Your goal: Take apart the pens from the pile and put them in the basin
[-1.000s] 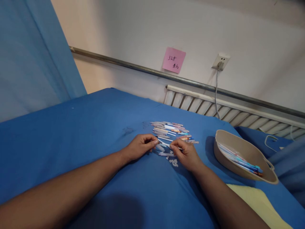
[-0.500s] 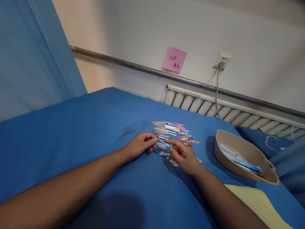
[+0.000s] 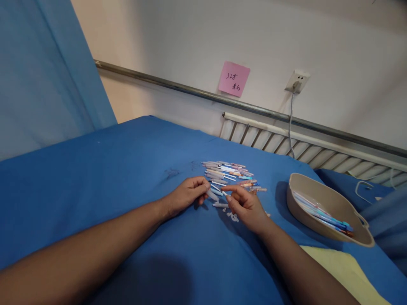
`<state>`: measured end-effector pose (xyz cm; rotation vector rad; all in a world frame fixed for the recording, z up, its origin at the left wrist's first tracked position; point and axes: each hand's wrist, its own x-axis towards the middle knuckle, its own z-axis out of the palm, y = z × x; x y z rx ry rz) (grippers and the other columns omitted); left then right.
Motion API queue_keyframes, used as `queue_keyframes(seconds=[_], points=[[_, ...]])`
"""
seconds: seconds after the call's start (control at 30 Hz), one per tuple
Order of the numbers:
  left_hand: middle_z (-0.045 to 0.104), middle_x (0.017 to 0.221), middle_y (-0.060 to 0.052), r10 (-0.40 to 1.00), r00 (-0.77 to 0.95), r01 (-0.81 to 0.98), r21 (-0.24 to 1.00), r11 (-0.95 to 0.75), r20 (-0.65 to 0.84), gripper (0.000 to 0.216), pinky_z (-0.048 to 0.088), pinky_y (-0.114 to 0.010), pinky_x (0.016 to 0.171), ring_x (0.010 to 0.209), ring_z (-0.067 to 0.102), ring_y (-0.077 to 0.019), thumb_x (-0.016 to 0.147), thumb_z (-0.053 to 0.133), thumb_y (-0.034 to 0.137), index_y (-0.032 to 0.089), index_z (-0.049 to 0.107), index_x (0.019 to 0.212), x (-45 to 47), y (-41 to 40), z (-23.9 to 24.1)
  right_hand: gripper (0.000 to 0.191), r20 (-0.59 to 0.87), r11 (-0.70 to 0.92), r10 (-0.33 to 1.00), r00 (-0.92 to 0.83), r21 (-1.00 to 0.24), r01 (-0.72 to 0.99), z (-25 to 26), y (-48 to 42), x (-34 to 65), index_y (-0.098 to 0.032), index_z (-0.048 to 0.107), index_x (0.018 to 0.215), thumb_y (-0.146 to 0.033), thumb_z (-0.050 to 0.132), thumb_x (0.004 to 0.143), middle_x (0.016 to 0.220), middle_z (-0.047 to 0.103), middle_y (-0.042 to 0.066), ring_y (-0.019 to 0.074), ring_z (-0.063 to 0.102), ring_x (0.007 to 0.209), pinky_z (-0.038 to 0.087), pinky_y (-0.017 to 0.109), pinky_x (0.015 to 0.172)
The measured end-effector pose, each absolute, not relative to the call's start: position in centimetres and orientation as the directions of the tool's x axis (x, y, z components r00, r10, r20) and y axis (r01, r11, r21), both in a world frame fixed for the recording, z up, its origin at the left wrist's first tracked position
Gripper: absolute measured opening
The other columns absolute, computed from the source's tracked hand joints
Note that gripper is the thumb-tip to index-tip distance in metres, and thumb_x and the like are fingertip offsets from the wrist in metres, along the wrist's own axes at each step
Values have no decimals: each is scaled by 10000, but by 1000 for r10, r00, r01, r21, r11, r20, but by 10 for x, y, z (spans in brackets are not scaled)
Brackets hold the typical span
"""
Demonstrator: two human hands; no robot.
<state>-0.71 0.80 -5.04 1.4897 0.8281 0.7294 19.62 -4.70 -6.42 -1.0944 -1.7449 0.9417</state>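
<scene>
Both my hands rest on a blue sheet (image 3: 121, 169) in the middle of the view. My left hand (image 3: 186, 195) is closed, pinching a pale pen barrel (image 3: 212, 195) at its fingertips. My right hand (image 3: 246, 207) is closed, pinching a thin white pen refill (image 3: 219, 189) that points towards the left hand. A pile of several pastel pens (image 3: 227, 171) lies just beyond my fingers. Small white pen parts (image 3: 233, 217) and a loose barrel (image 3: 220, 205) lie on the sheet between and below my hands.
A beige oval basket (image 3: 321, 195) holding several pens stands at the right. A yellow cloth (image 3: 346, 271) lies at the lower right. Behind are a white radiator (image 3: 270, 142), a metal rail, a pink note (image 3: 233, 79), a wall socket (image 3: 296, 81) and a blue curtain (image 3: 44, 72).
My right hand has moved left, bringing the refill closer to my left hand. The left hand now holds a barrel angled down towards the refill.
</scene>
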Motion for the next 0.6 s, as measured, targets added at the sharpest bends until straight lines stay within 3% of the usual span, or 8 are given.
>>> queue_keyframes(seconds=[0.17,0.6], points=[[521,575,43,808,587,113,993,-21,-50,264,349,-181,458,469,455,-68,779,586,382,145,588,894,-7,5,-50,267,305,391,911,-279,-856,338,-66,-47,195,-199,582,1091,-309,482,869,503,401,-71,86,372,436,287,200,437],[533,596,28,793,610,148,983,-111,-2,244,350,-190,485,495,458,-71,820,558,372,140,614,868,-9,7,-54,268,376,485,872,-312,-746,457,-63,-49,197,-193,608,1083,-272,479,862,533,435,-64,76,357,446,277,201,457]])
